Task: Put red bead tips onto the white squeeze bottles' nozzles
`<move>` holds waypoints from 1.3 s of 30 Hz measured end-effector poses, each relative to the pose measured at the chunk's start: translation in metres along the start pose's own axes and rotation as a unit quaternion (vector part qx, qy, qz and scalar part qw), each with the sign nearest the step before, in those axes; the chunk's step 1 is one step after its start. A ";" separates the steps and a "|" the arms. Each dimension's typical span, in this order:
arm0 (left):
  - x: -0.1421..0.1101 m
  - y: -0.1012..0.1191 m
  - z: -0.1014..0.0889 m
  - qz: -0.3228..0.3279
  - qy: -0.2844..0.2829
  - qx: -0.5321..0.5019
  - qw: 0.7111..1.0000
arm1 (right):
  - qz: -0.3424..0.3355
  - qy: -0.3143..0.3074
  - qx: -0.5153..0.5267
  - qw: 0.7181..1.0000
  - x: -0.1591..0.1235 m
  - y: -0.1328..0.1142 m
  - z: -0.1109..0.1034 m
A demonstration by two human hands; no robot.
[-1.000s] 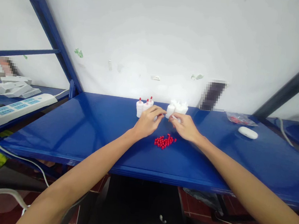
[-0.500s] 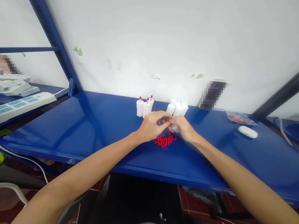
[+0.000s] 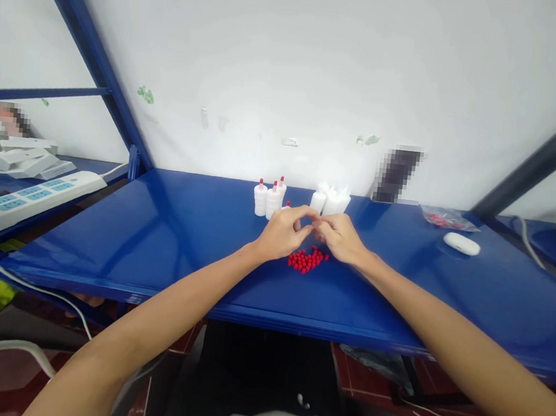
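- Now, nearest, the front edge of the blue table (image 3: 320, 326) runs between the forearms, with bare blue top just behind it
- Next comes the pile of red caps (image 3: 303, 261), loose on the top just below the hands and lying much as before
- Above it the left hand (image 3: 280, 233) and right hand (image 3: 344, 238) meet; a second ago they were apart, so both now work at one spot
- Fingers of both are curled narrow, tips together; the white piece seen under the right hand a moment ago is now hidden, and I cannot tell what is pinched
- Behind the left hand stand red-tipped bottles (image 3: 273, 202), one partly covered by it
- Behind the right, plain white bottles (image 3: 335, 204) cluster upright near the wall (image 3: 273, 68), a gap separating the groups
- Blue surface stretches wide leftward; rightward there is room before the white case (image 3: 461, 244)
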State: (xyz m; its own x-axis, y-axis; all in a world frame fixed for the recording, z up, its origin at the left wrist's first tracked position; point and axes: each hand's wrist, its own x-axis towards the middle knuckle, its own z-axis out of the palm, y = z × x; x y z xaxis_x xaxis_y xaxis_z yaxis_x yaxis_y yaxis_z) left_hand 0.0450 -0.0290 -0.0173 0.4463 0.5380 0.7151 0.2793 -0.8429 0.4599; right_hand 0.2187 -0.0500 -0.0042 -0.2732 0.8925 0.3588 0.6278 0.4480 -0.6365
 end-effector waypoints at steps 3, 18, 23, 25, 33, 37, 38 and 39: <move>0.006 -0.002 -0.004 -0.044 0.049 -0.003 0.998 | -0.013 0.024 -0.004 1.000 0.002 0.002 -0.002; 0.017 -0.039 -0.031 -0.008 0.090 0.218 0.972 | 0.054 0.060 -0.061 0.995 0.010 0.014 -0.005; 0.016 -0.045 -0.028 0.007 0.051 0.270 0.961 | 0.022 0.042 -0.081 0.996 0.008 0.013 -0.004; 0.015 -0.046 -0.027 0.007 0.037 0.282 0.959 | 0.021 0.035 -0.088 0.995 0.007 0.013 -0.004; 0.016 -0.049 -0.026 0.004 -0.002 0.312 0.950 | 0.008 0.018 -0.097 0.995 0.006 0.012 -0.004; 0.015 -0.040 -0.027 0.027 0.017 0.274 0.961 | -0.012 -0.021 -0.074 0.997 0.006 0.010 -0.006; 0.014 -0.035 -0.027 0.038 0.014 0.256 0.966 | -0.011 -0.034 -0.074 0.997 0.007 0.010 -0.009; 0.014 -0.028 -0.026 0.046 -0.002 0.237 0.970 | -0.006 -0.050 -0.076 0.996 0.007 0.010 -0.012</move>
State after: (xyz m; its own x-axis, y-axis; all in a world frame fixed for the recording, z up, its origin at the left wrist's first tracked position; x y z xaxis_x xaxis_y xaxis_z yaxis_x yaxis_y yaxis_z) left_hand 0.0209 0.0024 -0.0064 0.4915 0.4610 0.7388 0.5971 -0.7960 0.0995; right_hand 0.2317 -0.0401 0.0003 -0.3482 0.8911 0.2910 0.7253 0.4528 -0.5186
